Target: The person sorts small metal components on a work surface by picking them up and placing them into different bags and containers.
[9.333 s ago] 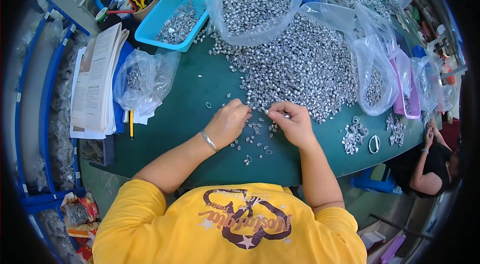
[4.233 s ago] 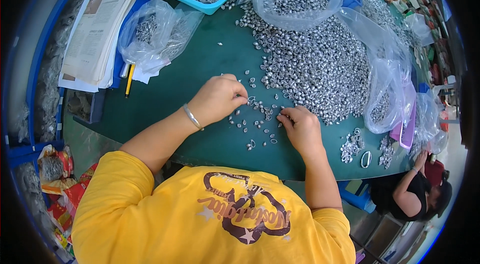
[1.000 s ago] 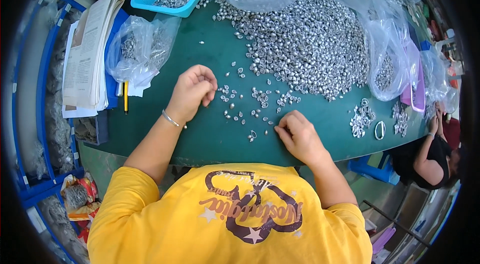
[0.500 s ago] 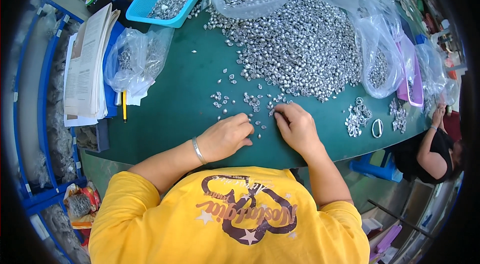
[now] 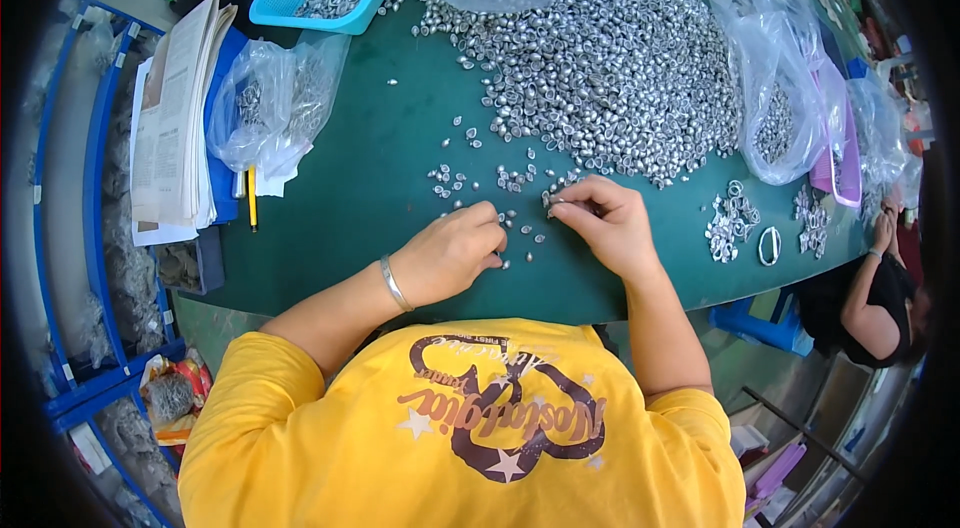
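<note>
A large heap of small silver teardrop-shaped metal pieces (image 5: 610, 68) covers the far middle of the green table. Several loose metal pieces (image 5: 516, 178) lie scattered between the heap and my hands. My right hand (image 5: 612, 228) pinches a small silver metal piece (image 5: 551, 212) between thumb and forefinger, beside the nearest loose ones. To its left, my left hand (image 5: 452, 253) rests low over the tabletop with curled fingers; whatever they hold, if anything, is hidden. One loose piece lies right by its thumb.
A turquoise basket (image 5: 318, 20) and clear bag (image 5: 270, 113) stand at the left, near stacked papers (image 5: 180, 118) and a yellow pencil (image 5: 252, 200). Rightward are small piles of silver parts (image 5: 732, 220), a silver ring (image 5: 769, 245), a purple tray (image 5: 838, 153) and another person (image 5: 870, 303).
My right hand has turned and drawn its thumb and forefinger together on a small piece. My left hand stays almost in place, fingers curled. The whole view has shifted slightly.
</note>
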`<move>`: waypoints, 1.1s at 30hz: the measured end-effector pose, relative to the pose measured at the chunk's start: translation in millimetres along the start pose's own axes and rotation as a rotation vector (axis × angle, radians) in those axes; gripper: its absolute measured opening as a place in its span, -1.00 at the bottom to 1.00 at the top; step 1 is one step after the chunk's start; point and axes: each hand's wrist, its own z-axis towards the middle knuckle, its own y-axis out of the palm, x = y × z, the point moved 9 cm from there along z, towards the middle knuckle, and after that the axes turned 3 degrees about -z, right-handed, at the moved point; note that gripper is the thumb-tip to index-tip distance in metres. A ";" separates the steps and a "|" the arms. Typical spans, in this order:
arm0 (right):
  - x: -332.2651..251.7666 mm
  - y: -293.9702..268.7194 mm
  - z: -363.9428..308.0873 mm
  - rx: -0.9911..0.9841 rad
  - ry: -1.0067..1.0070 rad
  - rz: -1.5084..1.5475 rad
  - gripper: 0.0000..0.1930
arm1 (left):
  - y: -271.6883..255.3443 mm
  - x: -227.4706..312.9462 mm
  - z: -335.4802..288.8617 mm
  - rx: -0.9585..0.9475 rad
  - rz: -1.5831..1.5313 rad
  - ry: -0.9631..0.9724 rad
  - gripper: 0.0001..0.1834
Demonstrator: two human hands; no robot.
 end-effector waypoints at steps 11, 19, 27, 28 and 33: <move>-10.8 -21.7 23.9 0.150 -0.107 -0.247 -0.91 | 4.0 -50.6 10.6 0.117 -1.247 -0.589 -0.94; -29.6 -8.6 35.0 0.143 -0.431 -0.601 -0.92 | -64.5 -36.7 65.2 0.473 0.019 -0.130 -0.89; 19.3 -26.5 42.9 -0.006 0.268 0.595 -0.93 | -38.2 -31.6 60.3 0.190 0.075 -0.070 -0.93; 3.4 -29.8 49.6 0.096 0.135 0.144 -0.90 | -42.4 -31.8 61.6 0.236 0.046 -0.059 -0.95; -37.4 5.1 69.2 0.242 -0.414 -0.808 -0.89 | -81.4 -43.0 81.8 0.560 0.173 -0.074 -0.95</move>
